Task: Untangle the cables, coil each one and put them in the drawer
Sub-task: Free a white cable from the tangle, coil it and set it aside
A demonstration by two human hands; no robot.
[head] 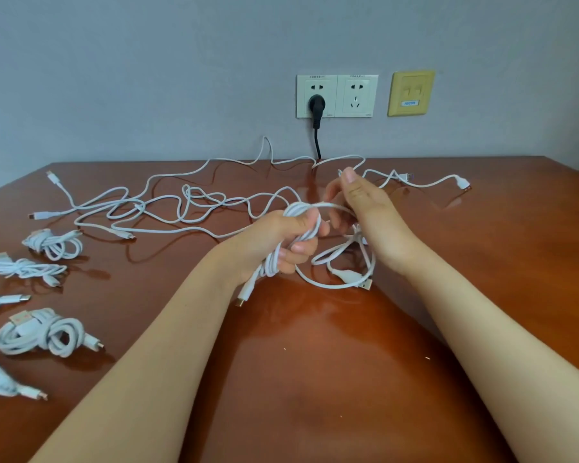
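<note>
My left hand (288, 238) grips a bundle of white cable loops (274, 262) above the middle of the brown table (315, 379). My right hand (358, 202) pinches the same cable's free strand just to the right of that bundle. Loose loops with a USB plug (365, 284) hang below my hands onto the table. A tangle of white cables (188, 208) sprawls across the far half of the table. Several coiled white cables (44, 332) lie in a column along the left edge. No drawer is in view.
Wall sockets (336, 95) sit behind the table, with a black plug and cord (316, 108) running down behind the far edge. A yellow network plate (410, 93) is to their right. A white cable end (462, 183) lies at the far right.
</note>
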